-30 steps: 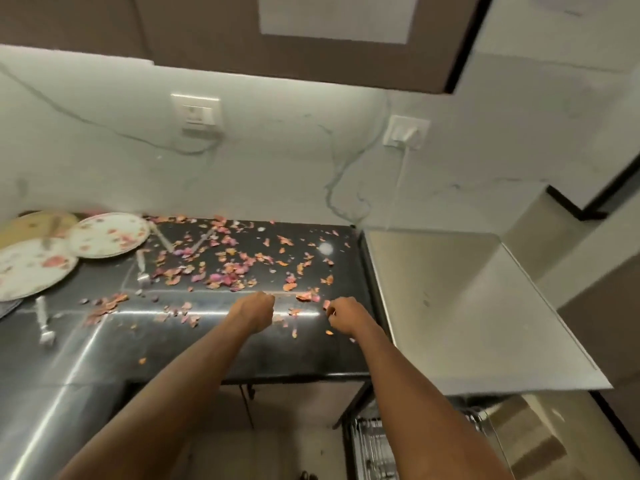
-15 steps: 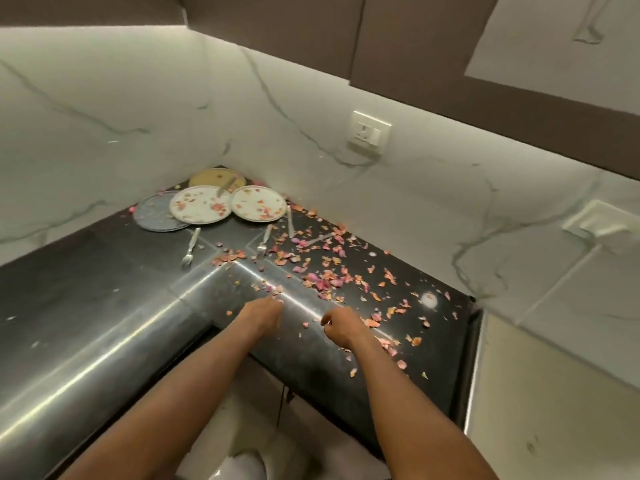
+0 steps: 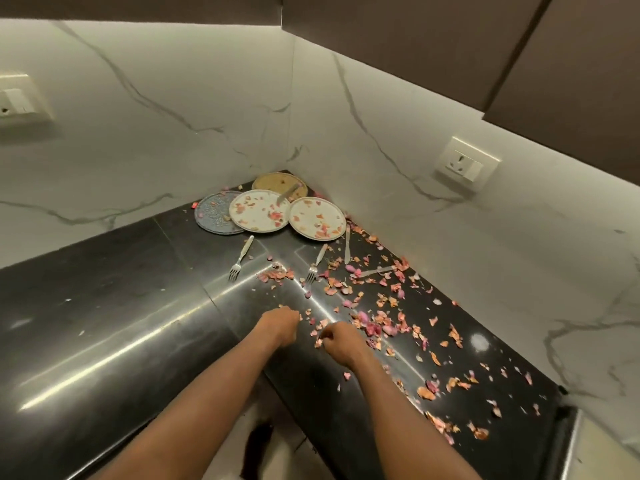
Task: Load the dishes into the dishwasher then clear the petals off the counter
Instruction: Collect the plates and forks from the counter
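Both hands hover mid-frame over the petal-strewn counter [image 3: 104,306] — left hand [image 3: 280,323] clenched, right hand [image 3: 341,342] pinching petals [image 3: 318,341].

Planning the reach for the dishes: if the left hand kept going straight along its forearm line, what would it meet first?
Probably the small heap of petals beyond the left hand, then the fork just right of that line. The plates in the corner lie further on. Depth is hard to judge from the head view.
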Demonstrator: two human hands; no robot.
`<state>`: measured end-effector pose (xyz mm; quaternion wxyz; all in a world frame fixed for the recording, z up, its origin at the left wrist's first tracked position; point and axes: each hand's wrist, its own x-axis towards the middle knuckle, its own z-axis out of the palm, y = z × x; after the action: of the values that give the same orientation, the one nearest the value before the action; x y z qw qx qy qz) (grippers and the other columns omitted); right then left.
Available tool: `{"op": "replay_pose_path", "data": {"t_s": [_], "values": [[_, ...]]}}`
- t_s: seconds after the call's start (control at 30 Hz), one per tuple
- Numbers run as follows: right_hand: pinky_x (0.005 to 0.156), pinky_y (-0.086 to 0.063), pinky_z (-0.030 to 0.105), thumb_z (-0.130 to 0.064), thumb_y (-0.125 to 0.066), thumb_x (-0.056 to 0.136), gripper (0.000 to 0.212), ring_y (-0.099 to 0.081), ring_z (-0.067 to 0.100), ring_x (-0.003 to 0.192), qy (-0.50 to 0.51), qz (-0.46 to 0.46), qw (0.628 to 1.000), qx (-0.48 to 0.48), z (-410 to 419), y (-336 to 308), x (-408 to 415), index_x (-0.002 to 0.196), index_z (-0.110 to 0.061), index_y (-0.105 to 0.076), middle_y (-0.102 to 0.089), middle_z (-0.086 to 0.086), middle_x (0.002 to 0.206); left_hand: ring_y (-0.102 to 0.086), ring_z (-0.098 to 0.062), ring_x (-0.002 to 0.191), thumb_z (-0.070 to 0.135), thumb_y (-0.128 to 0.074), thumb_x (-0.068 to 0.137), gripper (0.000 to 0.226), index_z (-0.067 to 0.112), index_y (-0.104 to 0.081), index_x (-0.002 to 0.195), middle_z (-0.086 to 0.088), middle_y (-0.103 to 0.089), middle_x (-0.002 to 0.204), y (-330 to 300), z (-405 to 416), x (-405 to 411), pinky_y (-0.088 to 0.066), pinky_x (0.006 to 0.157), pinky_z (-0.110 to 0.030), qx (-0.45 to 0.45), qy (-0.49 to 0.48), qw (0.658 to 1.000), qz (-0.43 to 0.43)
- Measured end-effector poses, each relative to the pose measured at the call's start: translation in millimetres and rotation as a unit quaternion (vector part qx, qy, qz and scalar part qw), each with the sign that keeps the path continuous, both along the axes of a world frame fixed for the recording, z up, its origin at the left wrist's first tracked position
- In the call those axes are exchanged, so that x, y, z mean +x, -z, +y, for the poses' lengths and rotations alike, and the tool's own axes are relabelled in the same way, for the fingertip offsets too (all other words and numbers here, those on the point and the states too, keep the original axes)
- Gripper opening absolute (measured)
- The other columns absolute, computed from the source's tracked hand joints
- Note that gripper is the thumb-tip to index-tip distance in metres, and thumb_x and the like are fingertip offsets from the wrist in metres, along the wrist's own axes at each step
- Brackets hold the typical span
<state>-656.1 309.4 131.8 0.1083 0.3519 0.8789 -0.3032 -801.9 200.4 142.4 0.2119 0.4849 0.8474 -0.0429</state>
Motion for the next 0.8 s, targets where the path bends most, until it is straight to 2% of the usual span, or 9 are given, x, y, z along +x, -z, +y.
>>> {"op": "replay_pose_path", "data": {"t_s": [0.07,0.2,0.3,0.4,0.47,0.53,0.67,0.73,0.8], "values": [[0.088,-0.058,0.041,-0.013,-0.061,0.091,0.021,-0.069,0.02,0.094,0.023,0.012,0.999,-0.026,3,5,-18,0.104,-0.015,-0.077,-0.076,0.006,0.102,-0.064,-0.035,0.114,0.014,-0.049,0.095,0.031,0.008,-0.065,0.121,-0.016,-0.065,0.124,5,14,-17,-0.052,0.097,-0.044,0.002,-0.009,1.0,-0.013],[0.081,-0.058,0.034,-0.011,-0.058,0.092,0.022,-0.068,0.017,0.089,0.064,0.026,0.995,-0.073,12,17,-56,0.103,-0.013,-0.076,-0.076,0.005,0.101,-0.064,-0.034,0.115,0.013,-0.05,0.094,0.031,0.007,-0.066,0.12,-0.017,-0.066,0.124,17,42,-59,-0.053,0.098,-0.043,-0.001,-0.023,0.998,-0.051],[0.086,-0.057,0.036,-0.014,-0.059,0.092,0.025,-0.069,0.016,0.095,0.092,0.038,0.992,-0.08,21,23,-89,0.11,-0.018,-0.075,-0.075,0.002,0.108,-0.063,-0.034,0.118,0.011,-0.048,0.094,0.032,0.005,-0.065,0.122,-0.017,-0.065,0.126,27,62,-87,-0.051,0.099,-0.041,0.0,-0.032,0.997,-0.077],[0.093,-0.056,0.038,-0.012,-0.059,0.094,0.025,-0.068,0.022,0.103,0.092,0.042,0.992,-0.076,37,18,-127,0.115,-0.013,-0.073,-0.074,0.008,0.113,-0.063,-0.033,0.117,0.012,-0.05,0.094,0.031,0.006,-0.064,0.121,-0.016,-0.066,0.125,31,84,-112,-0.049,0.097,-0.04,0.03,-0.053,0.993,-0.1],[0.095,-0.056,0.041,-0.013,-0.06,0.094,0.024,-0.068,0.023,0.103,0.098,0.048,0.991,-0.071,50,14,-151,0.114,-0.013,-0.073,-0.074,0.009,0.112,-0.065,-0.034,0.112,0.014,-0.052,0.093,0.027,0.006,-0.068,0.114,-0.016,-0.069,0.119,33,97,-128,-0.051,0.092,-0.04,0.049,-0.07,0.989,-0.119],[0.096,-0.055,0.038,-0.015,-0.061,0.095,0.027,-0.068,0.021,0.106,0.103,0.047,0.991,-0.065,62,11,-170,0.118,-0.014,-0.073,-0.074,0.008,0.116,-0.068,-0.034,0.102,0.015,-0.054,0.093,0.02,0.006,-0.069,0.102,-0.017,-0.071,0.11,39,111,-145,-0.052,0.085,-0.04,0.078,-0.109,0.98,-0.149],[0.094,-0.054,0.029,-0.013,-0.06,0.097,0.034,-0.067,0.017,0.109,0.111,0.054,0.99,-0.065,85,8,-195,0.13,-0.012,-0.069,-0.071,0.006,0.127,-0.067,-0.03,0.087,0.008,-0.051,0.093,0.016,0.006,-0.064,0.084,-0.016,-0.071,0.094,45,140,-173,-0.048,0.071,-0.035,0.15,-0.22,0.939,-0.216],[0.084,-0.051,0.02,-0.012,-0.058,0.098,0.035,-0.066,0.013,0.101,0.115,0.052,0.99,-0.064,93,6,-201,0.131,-0.011,-0.068,-0.071,0.004,0.128,-0.067,-0.029,0.083,0.004,-0.048,0.094,0.021,0.001,-0.066,0.084,-0.015,-0.07,0.087,48,156,-183,-0.052,0.07,-0.037,0.173,-0.289,0.905,-0.261],[0.089,-0.05,0.024,-0.011,-0.056,0.098,0.034,-0.066,0.015,0.106,0.121,0.051,0.989,-0.063,101,6,-206,0.13,-0.01,-0.069,-0.071,0.006,0.128,-0.068,-0.03,0.078,0.004,-0.048,0.093,0.022,0.003,-0.066,0.08,-0.014,-0.07,0.082,54,173,-196,-0.058,0.073,-0.038,0.189,-0.345,0.864,-0.314]]}}
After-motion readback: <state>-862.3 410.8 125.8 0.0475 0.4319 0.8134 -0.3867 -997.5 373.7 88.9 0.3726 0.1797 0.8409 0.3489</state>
